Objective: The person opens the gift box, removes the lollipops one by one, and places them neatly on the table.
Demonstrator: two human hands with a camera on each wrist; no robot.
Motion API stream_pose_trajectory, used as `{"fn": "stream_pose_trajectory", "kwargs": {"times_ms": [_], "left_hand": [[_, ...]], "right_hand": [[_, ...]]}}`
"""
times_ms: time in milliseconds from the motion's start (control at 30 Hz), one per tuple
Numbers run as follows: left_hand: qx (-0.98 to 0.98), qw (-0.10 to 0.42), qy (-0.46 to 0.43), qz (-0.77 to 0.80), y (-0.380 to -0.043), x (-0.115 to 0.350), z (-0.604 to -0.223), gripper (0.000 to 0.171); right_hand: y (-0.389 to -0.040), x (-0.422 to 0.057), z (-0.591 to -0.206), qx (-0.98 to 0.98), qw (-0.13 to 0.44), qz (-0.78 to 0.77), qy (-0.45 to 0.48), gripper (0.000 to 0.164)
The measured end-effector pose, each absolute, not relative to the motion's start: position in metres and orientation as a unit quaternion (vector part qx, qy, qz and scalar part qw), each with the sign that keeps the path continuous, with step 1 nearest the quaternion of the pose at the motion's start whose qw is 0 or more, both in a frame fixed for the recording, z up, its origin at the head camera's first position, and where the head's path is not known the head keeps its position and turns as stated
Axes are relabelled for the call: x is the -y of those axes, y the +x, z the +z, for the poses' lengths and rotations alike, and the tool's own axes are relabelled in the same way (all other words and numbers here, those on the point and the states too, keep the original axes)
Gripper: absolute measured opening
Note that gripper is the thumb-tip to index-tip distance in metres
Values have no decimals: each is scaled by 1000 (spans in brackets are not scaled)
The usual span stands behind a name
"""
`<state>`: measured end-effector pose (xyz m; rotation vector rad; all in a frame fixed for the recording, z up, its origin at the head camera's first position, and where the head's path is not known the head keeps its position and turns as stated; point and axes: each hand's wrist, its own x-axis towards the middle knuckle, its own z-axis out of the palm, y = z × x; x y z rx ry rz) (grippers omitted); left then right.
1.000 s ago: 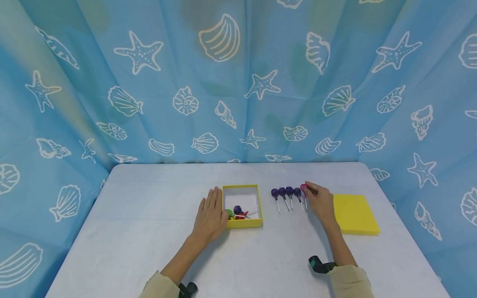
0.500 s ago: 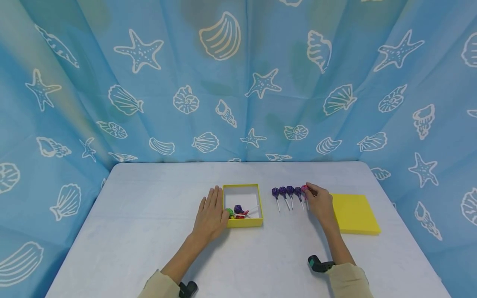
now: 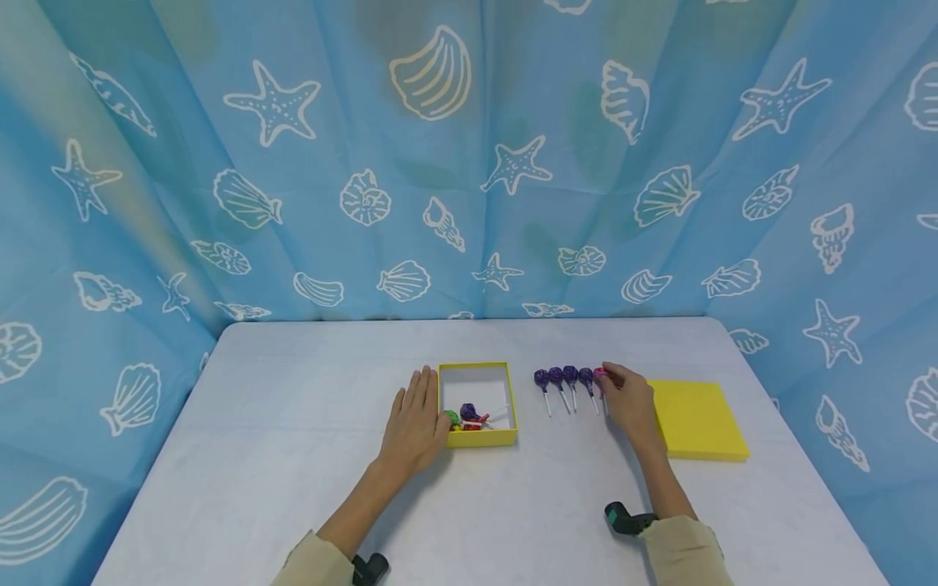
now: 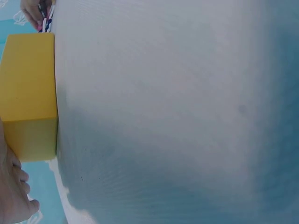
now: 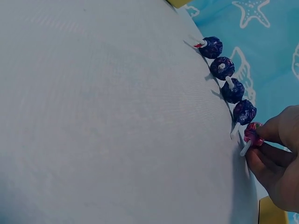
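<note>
My left hand (image 3: 414,419) lies along the left wall of a yellow box (image 3: 479,439), its fingers straight and touching the side. Inside the box are a purple lollipop (image 3: 467,411), a green one (image 3: 451,418) and some red and yellow wrappers near the front wall. To the right of the box, several purple lollipops (image 3: 570,373) form a row with their sticks toward me. At the row's right end my right hand (image 3: 632,403) pinches a pink lollipop (image 5: 252,134) by its head between thumb and fingers. Its white stick points down toward the tabletop.
A yellow box lid (image 3: 699,419) lies flat just right of my right hand. The white-covered table (image 3: 528,505) has rounded far corners, and a blue shell-patterned curtain (image 3: 440,163) hangs close behind its far edge.
The pink lollipop and my right fingertips have shifted slightly toward me, at the end of the row. My left hand stays against the box.
</note>
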<state>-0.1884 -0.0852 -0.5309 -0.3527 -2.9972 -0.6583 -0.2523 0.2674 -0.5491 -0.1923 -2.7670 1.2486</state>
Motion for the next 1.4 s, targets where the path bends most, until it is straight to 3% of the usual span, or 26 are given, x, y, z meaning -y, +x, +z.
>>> {"fn": "stream_pose_trajectory", "kwargs": {"times_ms": [567,733,933,1233,1400], "left_hand": [[970,26,-113,-214,-188,85,-534,65],[969,29,-117,-216,-187,85,-533,64],[967,43,-124,-217,-186,86,-532,63],[970,39,-120,-209,-188,87,-531,64],[968,34,-118,-217,-188,86,-531,64]], "right_hand": [[-253,-267,-550,910,48,408,-63,41],[-251,-264,-546,911,77,402,-46,44],[-246,-242,-532,891,139,429,39,41],[-237,-176,-513,880,91,428,185,31],[-235,-147,-512,898,103,355,239,31]]}}
